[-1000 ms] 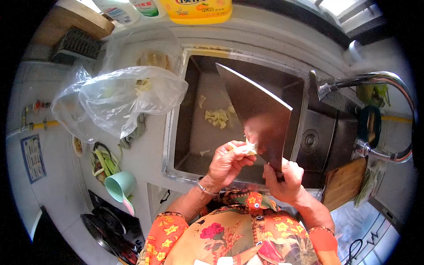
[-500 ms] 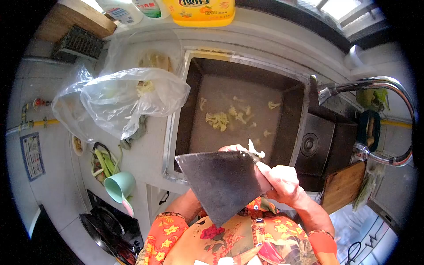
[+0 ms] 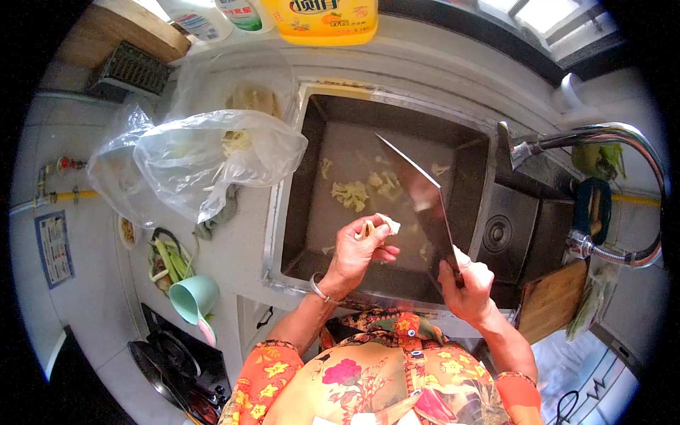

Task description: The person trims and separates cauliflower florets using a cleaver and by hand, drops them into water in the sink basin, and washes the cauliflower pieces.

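Note:
My left hand (image 3: 351,255), with a bracelet at the wrist, is over the front of the sink and pinches a small pale cauliflower piece (image 3: 387,224). To its right, my right hand (image 3: 469,289) grips the handle of a cleaver (image 3: 428,202). The blade points up and away over the basin, apart from the left hand. Below, several cauliflower florets (image 3: 350,195) lie in the sink basin (image 3: 333,244), some partly hidden behind the blade.
A clear plastic bag (image 3: 212,156) with pale scraps lies left of the sink. Nearby are green vegetable stalks (image 3: 168,258) and a mint-green cup (image 3: 193,297). A faucet (image 3: 641,145) arches over the small right basin (image 3: 499,230); a wooden board (image 3: 552,301) leans beside it.
The cleaver has swung from in front of my chest to over the basin, its blade now seen nearly edge-on. My left hand, mostly hidden behind it before, now shows to the left.

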{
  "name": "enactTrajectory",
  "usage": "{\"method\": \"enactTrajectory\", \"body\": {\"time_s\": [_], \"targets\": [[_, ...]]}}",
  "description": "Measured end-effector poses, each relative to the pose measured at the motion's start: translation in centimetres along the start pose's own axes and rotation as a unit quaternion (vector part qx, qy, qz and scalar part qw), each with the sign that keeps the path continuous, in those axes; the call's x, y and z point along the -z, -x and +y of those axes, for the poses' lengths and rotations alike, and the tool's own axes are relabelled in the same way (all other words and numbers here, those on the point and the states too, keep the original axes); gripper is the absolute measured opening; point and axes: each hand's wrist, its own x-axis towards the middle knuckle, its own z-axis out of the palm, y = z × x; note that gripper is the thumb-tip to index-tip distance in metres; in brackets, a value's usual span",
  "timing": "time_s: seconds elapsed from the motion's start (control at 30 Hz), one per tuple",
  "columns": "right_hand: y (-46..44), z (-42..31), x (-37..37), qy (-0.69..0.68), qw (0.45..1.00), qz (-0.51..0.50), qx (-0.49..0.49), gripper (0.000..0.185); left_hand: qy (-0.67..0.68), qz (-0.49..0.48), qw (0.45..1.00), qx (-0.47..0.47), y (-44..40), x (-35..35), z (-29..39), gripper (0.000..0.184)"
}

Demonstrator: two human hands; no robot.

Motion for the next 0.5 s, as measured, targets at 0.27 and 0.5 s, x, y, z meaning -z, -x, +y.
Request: {"method": "enactTrajectory", "body": {"time_s": [0.27,0.5], "targets": [[0.6,-0.3,0.1,-0.005,0.999,-0.014,-0.045,0.043,0.007,0.011,1.000,-0.027,-0.4,0.0,-0.4,0.025],[-0.4,-0.7,-0.4,-0.021,0.999,-0.016,-0.031,0.020,0.175,-0.054,0.983,0.011,0.3,-1.2,-0.2,0.026]]}}
